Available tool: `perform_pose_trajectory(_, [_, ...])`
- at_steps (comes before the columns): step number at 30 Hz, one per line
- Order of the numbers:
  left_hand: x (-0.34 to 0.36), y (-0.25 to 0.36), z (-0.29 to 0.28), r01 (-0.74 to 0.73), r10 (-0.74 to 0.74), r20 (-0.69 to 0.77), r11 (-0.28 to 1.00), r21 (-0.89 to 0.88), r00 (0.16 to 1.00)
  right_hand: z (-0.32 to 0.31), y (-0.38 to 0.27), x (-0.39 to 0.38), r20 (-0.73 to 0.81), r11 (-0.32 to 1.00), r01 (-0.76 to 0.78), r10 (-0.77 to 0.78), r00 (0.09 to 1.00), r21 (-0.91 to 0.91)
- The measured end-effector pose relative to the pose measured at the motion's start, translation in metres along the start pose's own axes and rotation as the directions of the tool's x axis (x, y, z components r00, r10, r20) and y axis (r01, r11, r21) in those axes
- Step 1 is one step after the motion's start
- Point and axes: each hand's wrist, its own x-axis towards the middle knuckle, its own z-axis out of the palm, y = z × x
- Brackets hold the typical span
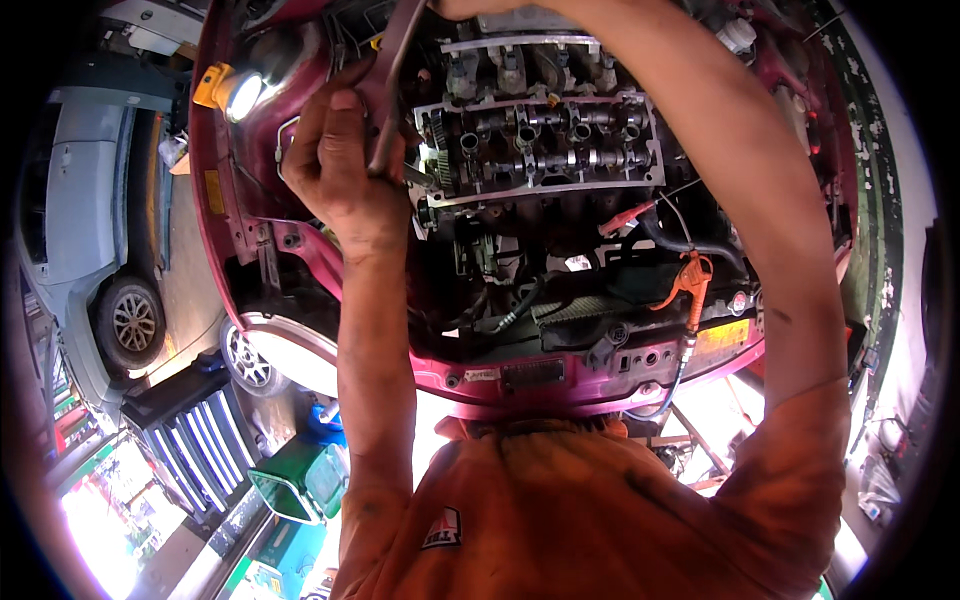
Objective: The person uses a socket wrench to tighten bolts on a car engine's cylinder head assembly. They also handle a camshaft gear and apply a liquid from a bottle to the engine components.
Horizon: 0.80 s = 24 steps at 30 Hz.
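Observation:
My left hand is closed at the lower end of a long flat metal bar, left of an exposed engine top with camshafts and a toothed wheel at its left end. My right arm reaches over the engine to the top edge, where my right hand is at the bar's upper end; its fingers are mostly cut off or hidden. The engine sits in the open bay of a pink car. The bar's far ends are partly hidden.
A lit yellow work lamp sits at the bay's left rim. An orange pump-like tool with a hose lies at the right. A grey car, a black panelled unit and a green bin stand to the left.

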Motion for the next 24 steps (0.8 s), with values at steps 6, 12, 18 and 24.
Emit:
perform_pose_trajectory(6, [0.003, -0.002, -0.003, -0.012, 0.011, 0.021, 0.999, 0.036, 1.0, -0.01, -0.013, -0.011, 0.118, 0.979, -0.165, 0.178, 0.977, -0.118])
perform_pose_trajectory(12, [0.005, 0.008, 0.009, 0.049, -0.042, -0.042, 0.981, 0.189, 0.998, -0.008, -0.012, -0.024, 0.07, 0.965, -0.144, 0.162, 0.984, -0.218])
perform_pose_trajectory(18, [0.008, 0.004, 0.0, 0.028, -0.029, 0.006, 0.983, 0.181, 1.0, -0.024, -0.025, -0.024, 0.287, 0.922, -0.3, 0.365, 0.886, -0.247])
perform_pose_trajectory(24, [0.007, 0.002, -0.003, -0.002, -0.001, 0.016, 0.984, 0.18, 1.0, -0.03, -0.034, -0.037, 0.165, 0.928, -0.288, 0.33, 0.929, -0.235])
